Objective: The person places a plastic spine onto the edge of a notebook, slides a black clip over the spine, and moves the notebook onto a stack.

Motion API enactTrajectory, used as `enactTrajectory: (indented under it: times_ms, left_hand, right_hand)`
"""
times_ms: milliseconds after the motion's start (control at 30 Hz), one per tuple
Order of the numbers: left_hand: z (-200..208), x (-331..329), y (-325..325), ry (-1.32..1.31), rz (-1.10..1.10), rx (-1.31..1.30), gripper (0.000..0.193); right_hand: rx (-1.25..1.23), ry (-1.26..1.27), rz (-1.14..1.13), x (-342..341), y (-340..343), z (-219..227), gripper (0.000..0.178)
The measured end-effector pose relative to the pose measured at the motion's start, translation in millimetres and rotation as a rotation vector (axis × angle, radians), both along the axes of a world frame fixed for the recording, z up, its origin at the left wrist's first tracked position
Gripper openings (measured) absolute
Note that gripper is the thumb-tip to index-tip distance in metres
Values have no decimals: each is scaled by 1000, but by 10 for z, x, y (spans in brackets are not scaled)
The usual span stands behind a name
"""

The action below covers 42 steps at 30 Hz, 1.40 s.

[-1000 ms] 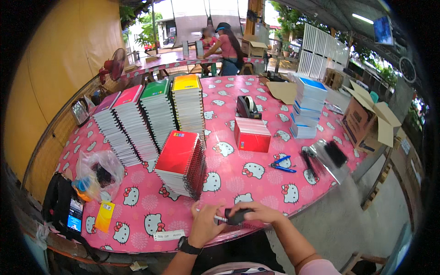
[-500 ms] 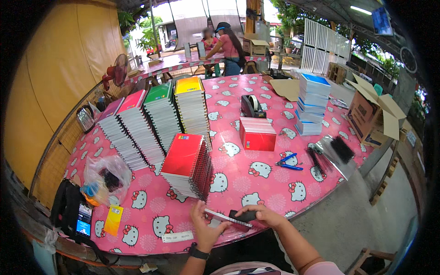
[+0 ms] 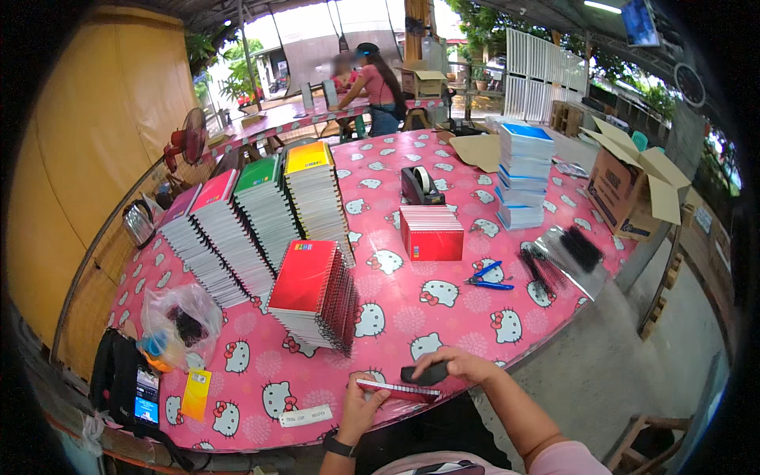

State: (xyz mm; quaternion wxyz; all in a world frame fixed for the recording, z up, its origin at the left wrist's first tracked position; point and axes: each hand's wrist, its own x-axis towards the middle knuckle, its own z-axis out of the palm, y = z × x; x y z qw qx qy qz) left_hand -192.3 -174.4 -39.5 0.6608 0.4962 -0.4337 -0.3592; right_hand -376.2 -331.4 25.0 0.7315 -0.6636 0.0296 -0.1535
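Note:
Near the front edge of the table, my left hand [image 3: 364,405] grips the left end of a thin red notebook [image 3: 408,391], whose punched white edge faces up. In my right hand [image 3: 459,366] is a dark, rounded object [image 3: 424,374], held just above the notebook's edge; its kind is unclear. Just beyond my left hand stands a stack of red spiral notebooks [image 3: 305,277] with black coils along their right side.
Taller stacks of yellow [image 3: 309,157], green [image 3: 257,173] and pink notebooks [image 3: 214,190] stand back left. Right of them are a tape dispenser [image 3: 422,186], red notebooks standing on edge [image 3: 434,244], blue pliers [image 3: 488,277], black coils [image 3: 582,248] and an open carton [image 3: 613,192]. Two people are behind.
The whole view has shifted a little. My left hand has tilted the notebook so its punched edge shows more plainly. My right hand still holds the dark object close to it.

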Motion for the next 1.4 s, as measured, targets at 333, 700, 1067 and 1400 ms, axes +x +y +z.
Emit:
enactTrajectory:
  times_ms: [333, 700, 1067, 1400]
  left_hand:
    - [47, -10, 24, 35, 4, 49, 32]
    - [-15, 24, 34, -18, -29, -15, 31]
    - [364, -26, 17, -336, 134, 108, 23]
    - [797, -160, 61, 82, 226, 2, 19]
  right_hand:
    - [-687, 413, -237, 166, -13, 71, 51]
    - [-380, 90, 59, 339, 112, 222, 45]
    - [-752, 81, -358, 328, 311, 664, 43]
    - [-809, -22, -513, 421, 611, 568, 25]
